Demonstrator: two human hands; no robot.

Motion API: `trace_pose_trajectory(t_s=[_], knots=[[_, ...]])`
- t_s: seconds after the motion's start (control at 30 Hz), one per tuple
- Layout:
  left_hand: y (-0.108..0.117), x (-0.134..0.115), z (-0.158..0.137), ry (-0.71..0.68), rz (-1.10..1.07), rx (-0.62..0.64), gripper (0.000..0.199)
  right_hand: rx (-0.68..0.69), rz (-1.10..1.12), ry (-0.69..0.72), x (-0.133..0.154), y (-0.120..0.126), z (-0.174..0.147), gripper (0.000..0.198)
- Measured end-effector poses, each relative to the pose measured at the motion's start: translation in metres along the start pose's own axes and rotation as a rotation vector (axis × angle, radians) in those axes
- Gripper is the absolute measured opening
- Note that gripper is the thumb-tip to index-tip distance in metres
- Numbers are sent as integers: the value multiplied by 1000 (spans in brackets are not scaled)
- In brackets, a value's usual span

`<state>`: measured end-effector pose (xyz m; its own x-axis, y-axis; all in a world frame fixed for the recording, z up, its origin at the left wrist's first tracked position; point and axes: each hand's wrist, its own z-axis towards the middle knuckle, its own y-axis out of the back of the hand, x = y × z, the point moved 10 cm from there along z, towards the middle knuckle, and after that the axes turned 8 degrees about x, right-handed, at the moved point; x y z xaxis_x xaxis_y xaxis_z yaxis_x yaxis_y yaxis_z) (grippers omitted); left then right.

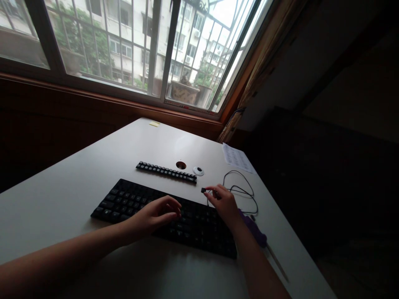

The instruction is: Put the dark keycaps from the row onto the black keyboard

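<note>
A black keyboard lies across the front of the white table under both my hands. My right hand pinches a small black keycap between thumb and fingertips, just above the keyboard's far edge. Over the middle of the keys hovers my left hand, its fingers loosely curved and the thumb apart, with nothing visible in it. Beyond the keyboard, loose black keycaps stand lined up in a long narrow block. My hands and forearms hide part of the keys.
A thin black cable loops on the right. A screwdriver with a purple handle lies beside my right forearm. Farther back are a round cable hole, its white cover ring, printed paper and a yellow note.
</note>
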<state>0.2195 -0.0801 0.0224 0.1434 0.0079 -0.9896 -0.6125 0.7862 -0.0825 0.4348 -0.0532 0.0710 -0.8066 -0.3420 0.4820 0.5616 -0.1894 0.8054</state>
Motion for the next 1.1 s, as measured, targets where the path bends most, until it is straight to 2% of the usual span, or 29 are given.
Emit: trace_pose_trajectory(t_s=[0.27,0.47,0.77,1.1], knots=[[0,1,-1,9,19,3,25,187,-116,-62,-46,-18,45,16],[-2,-5,0,18,78,13,24,229,-119,-96,-67,-34,61,17],[-1,-8,-2,11,140,11,23,283,-130,-95,-70,-49,67,15],[-2,-10,-2,15,139,10,23,278,-112,-85,-69,-51,68,17]])
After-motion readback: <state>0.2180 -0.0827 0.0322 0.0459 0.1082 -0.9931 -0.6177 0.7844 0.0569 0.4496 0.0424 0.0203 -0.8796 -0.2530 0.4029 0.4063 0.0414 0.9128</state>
